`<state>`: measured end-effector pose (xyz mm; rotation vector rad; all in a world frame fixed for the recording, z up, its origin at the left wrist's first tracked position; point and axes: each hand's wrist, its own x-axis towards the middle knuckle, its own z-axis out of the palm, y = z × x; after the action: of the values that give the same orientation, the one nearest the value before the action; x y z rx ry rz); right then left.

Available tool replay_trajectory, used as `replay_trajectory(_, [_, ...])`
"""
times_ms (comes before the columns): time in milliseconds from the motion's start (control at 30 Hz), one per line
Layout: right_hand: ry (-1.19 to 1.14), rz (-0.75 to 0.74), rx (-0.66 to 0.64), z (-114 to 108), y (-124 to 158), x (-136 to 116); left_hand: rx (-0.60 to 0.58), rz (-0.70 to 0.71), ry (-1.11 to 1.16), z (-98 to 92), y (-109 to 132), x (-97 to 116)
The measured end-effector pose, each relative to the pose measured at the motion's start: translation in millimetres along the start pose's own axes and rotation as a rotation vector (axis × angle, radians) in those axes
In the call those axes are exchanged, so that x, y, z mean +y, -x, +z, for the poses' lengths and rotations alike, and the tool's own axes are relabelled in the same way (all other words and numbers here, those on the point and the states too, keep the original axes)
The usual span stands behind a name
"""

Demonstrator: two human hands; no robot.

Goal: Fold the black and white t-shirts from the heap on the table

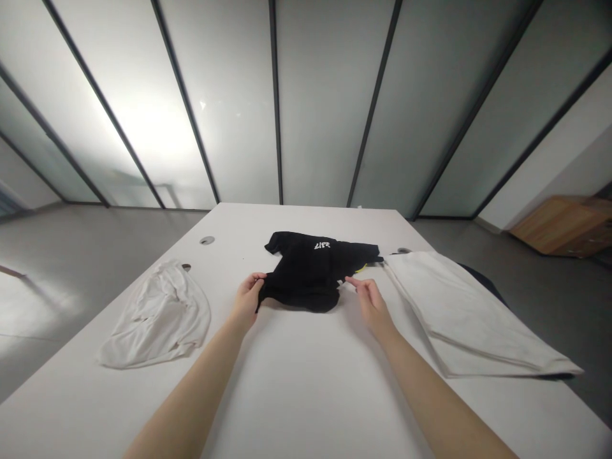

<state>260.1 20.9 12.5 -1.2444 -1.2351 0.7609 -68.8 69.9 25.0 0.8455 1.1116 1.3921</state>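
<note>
A black short-sleeved T-shirt [306,271] lies rumpled on the white table, with white lettering near its far edge. My left hand [248,296] pinches the cloth at its near left corner, which is raised a little. Beside the near right edge is my right hand [370,303], its index finger stretched towards a small white tag [341,282] and the other fingers loosely bent. Whether that fingertip touches the tag is unclear. A thin yellow strip [362,269] shows at the shirt's right edge.
Crumpled white cloth [160,315] rests on the left of the table [296,401]. Folded white fabric [468,312] covers the right side, with dark cloth [482,284] showing behind it. Frosted glass panels [320,108] stand beyond, and a wooden box-like piece [559,226] sits far right.
</note>
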Motion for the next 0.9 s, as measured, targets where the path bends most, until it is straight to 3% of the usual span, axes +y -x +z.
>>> replay_trajectory(100, [0.079,-0.011,-0.091,0,-1,7,0.095,-0.041,0.071,-14.4,-10,8])
replay_trajectory(233, [0.392,-0.245,-0.314,10,2,15,0.156,0.01,0.089,-21.9,-15,7])
replay_trajectory(333, [0.639,-0.307,-0.469,18,5,14,-0.078,0.165,-0.18,-15.4,-5,2])
replay_trajectory(433, [0.648,-0.336,-0.562,22,9,4,-0.416,0.373,-0.741,-0.3,17,-3])
replay_trajectory(500, [0.587,-0.36,-0.605,22,12,-5,-0.514,0.487,-1.062,11.6,31,-7])
replay_trajectory(567, [0.554,-0.373,-0.641,25,17,-13,-0.524,0.541,-1.245,21.4,39,-9])
replay_trajectory(733, [0.749,-0.381,-0.593,35,23,-19,-0.571,0.552,-1.337,23.2,35,-12])
replay_trajectory(900, [1.004,-0.336,-0.321,33,13,-7,-0.394,0.509,-1.33,11.2,25,-11])
